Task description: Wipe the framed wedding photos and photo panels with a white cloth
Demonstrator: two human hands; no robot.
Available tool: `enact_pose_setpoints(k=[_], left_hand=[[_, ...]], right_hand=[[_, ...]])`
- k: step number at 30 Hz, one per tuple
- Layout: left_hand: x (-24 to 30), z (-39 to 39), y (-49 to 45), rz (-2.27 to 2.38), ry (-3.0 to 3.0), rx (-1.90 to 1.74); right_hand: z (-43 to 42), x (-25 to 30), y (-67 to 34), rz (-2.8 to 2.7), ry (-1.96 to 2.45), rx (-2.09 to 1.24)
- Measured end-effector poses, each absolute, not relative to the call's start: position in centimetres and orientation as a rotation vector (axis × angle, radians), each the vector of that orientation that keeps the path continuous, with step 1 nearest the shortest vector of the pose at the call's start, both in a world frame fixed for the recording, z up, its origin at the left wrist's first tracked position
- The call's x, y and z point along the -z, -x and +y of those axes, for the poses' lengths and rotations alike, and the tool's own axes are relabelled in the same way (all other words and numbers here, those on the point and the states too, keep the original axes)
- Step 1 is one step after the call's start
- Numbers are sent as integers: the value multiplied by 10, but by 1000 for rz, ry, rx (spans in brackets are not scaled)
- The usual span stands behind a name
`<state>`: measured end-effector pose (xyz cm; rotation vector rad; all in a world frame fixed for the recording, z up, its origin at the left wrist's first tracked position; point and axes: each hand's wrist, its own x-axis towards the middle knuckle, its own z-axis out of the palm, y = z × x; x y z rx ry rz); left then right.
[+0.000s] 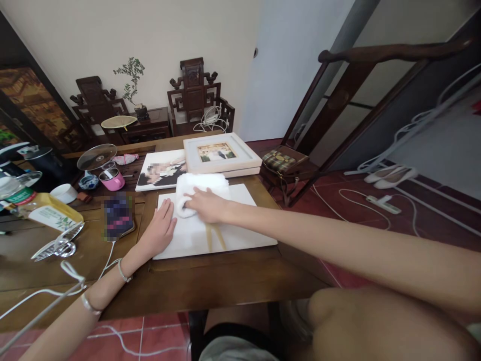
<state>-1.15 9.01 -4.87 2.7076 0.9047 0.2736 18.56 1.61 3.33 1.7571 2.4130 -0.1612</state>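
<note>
A flat white board [244,230], with two tan strips forming a V near its front, lies on the table. On its upper part rests a thick, folded white towel [221,185]. My right hand [206,204] reaches in from the right and grips the towel from above, fingers over its front fold. At the board's left edge, my left hand [161,228] lies flat, its fingers stretched out and holding nothing. The towel and my right hand hide part of the board's middle.
Behind the towel are a framed photo [192,159] and a printed picture [176,170]. To the left lie a phone [118,215], a hair clip [62,243], an oil bottle [52,210] and a pink cup [111,179]. A wooden chair [338,95] stands right.
</note>
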Motion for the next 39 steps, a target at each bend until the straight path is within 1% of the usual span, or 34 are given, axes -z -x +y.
enact_pose_setpoints(k=[4, 9, 13, 15, 18, 21, 27, 33, 36, 39], left_hand=[[52, 93, 15, 865, -2722, -304], [55, 96, 18, 839, -2733, -313], [51, 92, 15, 861, -2724, -294], [48, 91, 14, 873, -2716, -285], [47, 90, 13, 877, -2714, -266], [49, 91, 14, 885, -2708, -265], [49, 91, 13, 884, -2678, -276], [40, 86, 7, 964, -2477, -303], [37, 85, 4, 1031, -2309, -404], [33, 84, 0, 1090, -2210, -514]], right_hand=[[-8, -36, -163, 2326, -1684, 164], [-53, -61, -131, 2290, -1475, 347], [-76, -82, -136, 2382, -1284, 477], [-77, -83, -149, 2431, -1300, 552], [-64, -74, -168, 2465, -1475, 629], [-43, -62, -176, 2436, -1630, 552], [-3, -44, -174, 2406, -1736, 171], [21, -32, -174, 2302, -1790, 133], [14, -28, -164, 2339, -1708, 112], [-5, -25, -147, 2481, -1478, 84]])
